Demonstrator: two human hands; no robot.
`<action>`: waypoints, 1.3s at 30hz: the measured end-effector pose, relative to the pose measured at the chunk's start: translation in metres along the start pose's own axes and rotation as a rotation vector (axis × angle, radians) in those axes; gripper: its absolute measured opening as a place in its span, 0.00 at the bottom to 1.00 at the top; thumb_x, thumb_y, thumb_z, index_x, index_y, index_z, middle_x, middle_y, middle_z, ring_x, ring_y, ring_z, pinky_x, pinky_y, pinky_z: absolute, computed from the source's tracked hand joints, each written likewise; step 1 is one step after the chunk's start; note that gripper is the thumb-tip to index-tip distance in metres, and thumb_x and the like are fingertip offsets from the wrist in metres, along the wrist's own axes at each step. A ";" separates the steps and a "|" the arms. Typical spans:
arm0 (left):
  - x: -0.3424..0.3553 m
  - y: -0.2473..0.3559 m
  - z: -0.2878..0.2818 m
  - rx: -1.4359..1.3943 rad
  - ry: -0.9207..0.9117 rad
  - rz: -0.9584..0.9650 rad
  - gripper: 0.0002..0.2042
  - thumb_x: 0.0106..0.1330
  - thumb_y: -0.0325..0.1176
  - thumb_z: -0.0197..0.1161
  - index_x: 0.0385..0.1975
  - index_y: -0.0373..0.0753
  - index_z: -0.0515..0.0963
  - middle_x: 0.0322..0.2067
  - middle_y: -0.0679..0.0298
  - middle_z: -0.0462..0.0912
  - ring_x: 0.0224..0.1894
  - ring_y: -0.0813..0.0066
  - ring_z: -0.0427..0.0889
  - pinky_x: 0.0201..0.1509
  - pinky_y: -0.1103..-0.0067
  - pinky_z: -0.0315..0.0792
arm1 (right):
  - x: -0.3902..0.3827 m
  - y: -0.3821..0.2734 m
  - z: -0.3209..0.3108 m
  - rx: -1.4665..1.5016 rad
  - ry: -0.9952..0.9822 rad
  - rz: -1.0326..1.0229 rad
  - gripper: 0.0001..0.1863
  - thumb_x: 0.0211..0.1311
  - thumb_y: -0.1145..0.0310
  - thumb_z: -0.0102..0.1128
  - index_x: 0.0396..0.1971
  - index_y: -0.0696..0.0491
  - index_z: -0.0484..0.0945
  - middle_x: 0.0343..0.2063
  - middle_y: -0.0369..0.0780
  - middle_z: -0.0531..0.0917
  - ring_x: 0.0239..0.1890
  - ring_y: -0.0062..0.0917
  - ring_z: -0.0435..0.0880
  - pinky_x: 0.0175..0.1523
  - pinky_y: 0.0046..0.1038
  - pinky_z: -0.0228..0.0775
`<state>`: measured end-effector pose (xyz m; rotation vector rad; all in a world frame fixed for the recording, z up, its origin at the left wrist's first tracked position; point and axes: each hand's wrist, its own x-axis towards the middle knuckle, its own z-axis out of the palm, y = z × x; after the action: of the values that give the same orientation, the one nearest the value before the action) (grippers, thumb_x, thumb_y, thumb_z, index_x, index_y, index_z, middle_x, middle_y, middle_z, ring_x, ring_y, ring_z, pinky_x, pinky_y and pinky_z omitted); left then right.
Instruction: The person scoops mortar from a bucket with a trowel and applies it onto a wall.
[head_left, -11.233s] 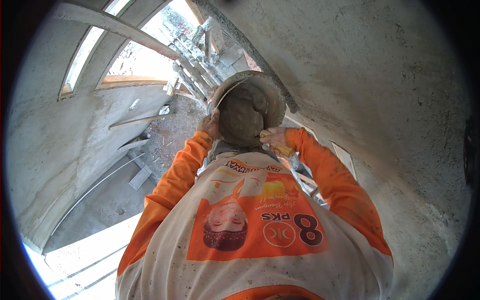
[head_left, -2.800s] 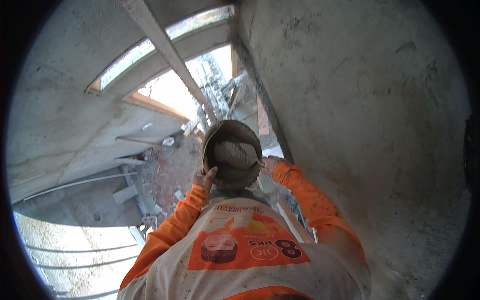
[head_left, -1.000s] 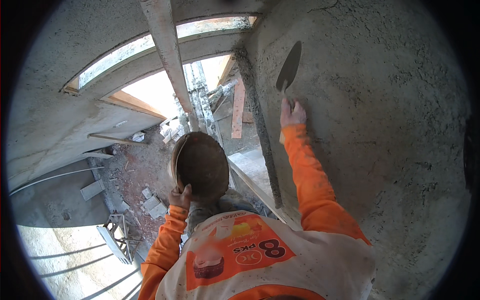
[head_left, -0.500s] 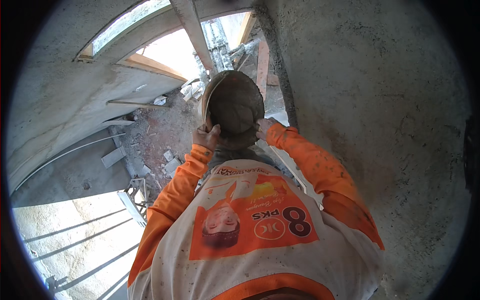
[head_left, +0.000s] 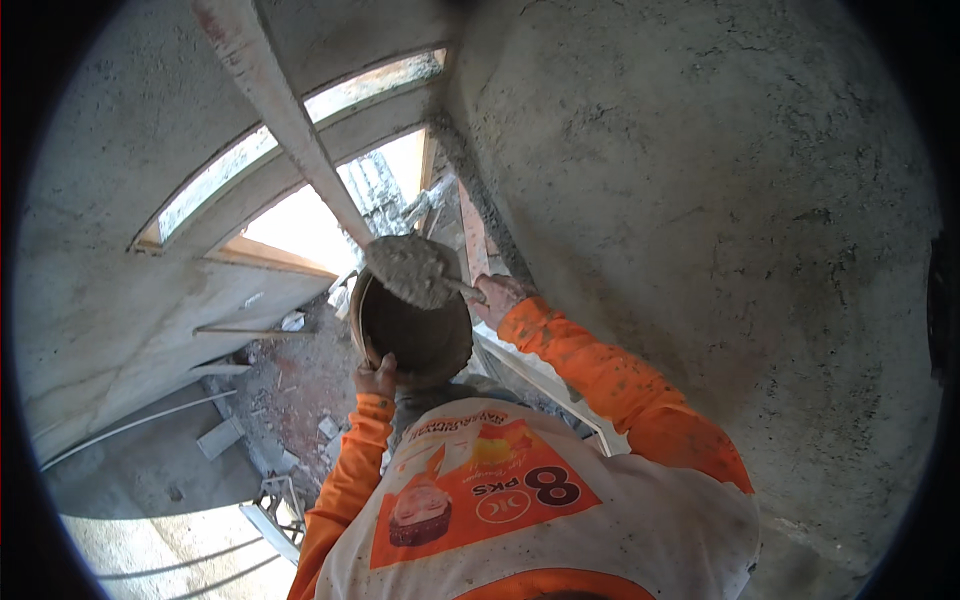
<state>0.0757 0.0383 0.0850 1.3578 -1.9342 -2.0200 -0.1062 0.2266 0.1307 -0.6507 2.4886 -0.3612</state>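
My left hand (head_left: 376, 379) is closed on the near-left rim of a dark, mortar-stained bucket (head_left: 425, 345), its thumb inside the edge. Above the bucket's far side is a trowel (head_left: 466, 290), its handle gripped in my right hand (head_left: 502, 298). A heap of wet grey mortar (head_left: 412, 268) covers the blade, hiding most of it. The bucket's mouth faces up toward me, and its inside is dark, so how much it holds cannot be made out.
A rough grey plastered wall (head_left: 720, 200) rises close on my right. Window openings with wooden frames (head_left: 275, 254) are at the far left, crossed by a long slanting beam (head_left: 290, 115). Rubble (head_left: 290, 385) litters the floor below, and a metal frame (head_left: 280, 510) stands lower left.
My right hand has left the bucket's right rim area and lifted a mortar-laden trowel above it. My left hand still grips the bucket. The view has shifted, with more of the right wall showing.
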 end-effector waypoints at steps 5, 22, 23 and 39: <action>-0.010 0.002 -0.002 0.011 0.069 0.073 0.09 0.48 0.32 0.58 0.17 0.31 0.73 0.14 0.67 0.73 0.17 0.82 0.69 0.21 0.82 0.65 | 0.004 -0.046 -0.101 0.233 -0.116 -0.484 0.18 0.49 0.54 0.53 0.28 0.56 0.73 0.20 0.43 0.76 0.25 0.34 0.76 0.34 0.31 0.69; -0.016 0.023 0.008 0.187 0.095 0.074 0.10 0.47 0.34 0.58 0.17 0.31 0.74 0.11 0.63 0.73 0.15 0.78 0.72 0.21 0.79 0.66 | -0.033 0.018 -0.085 -0.006 -0.108 -0.067 0.16 0.47 0.64 0.53 0.36 0.55 0.67 0.29 0.43 0.74 0.28 0.29 0.75 0.33 0.30 0.68; -0.027 0.042 0.009 0.241 0.059 0.064 0.11 0.48 0.35 0.58 0.18 0.30 0.74 0.13 0.61 0.74 0.17 0.76 0.73 0.22 0.78 0.67 | -0.030 0.035 -0.053 -0.248 -0.147 -0.169 0.16 0.47 0.65 0.53 0.36 0.55 0.67 0.31 0.46 0.74 0.30 0.32 0.76 0.35 0.31 0.68; -0.010 0.009 0.010 0.138 -0.002 -0.012 0.12 0.47 0.36 0.59 0.15 0.31 0.72 0.13 0.66 0.71 0.18 0.81 0.69 0.22 0.77 0.65 | -0.032 0.052 0.061 0.007 -0.259 -0.072 0.15 0.43 0.63 0.55 0.32 0.54 0.69 0.31 0.45 0.74 0.37 0.39 0.73 0.40 0.36 0.65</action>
<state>0.0713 0.0497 0.0958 1.3986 -2.1064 -1.9260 -0.0674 0.2806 0.0745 -0.7367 2.2216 -0.2916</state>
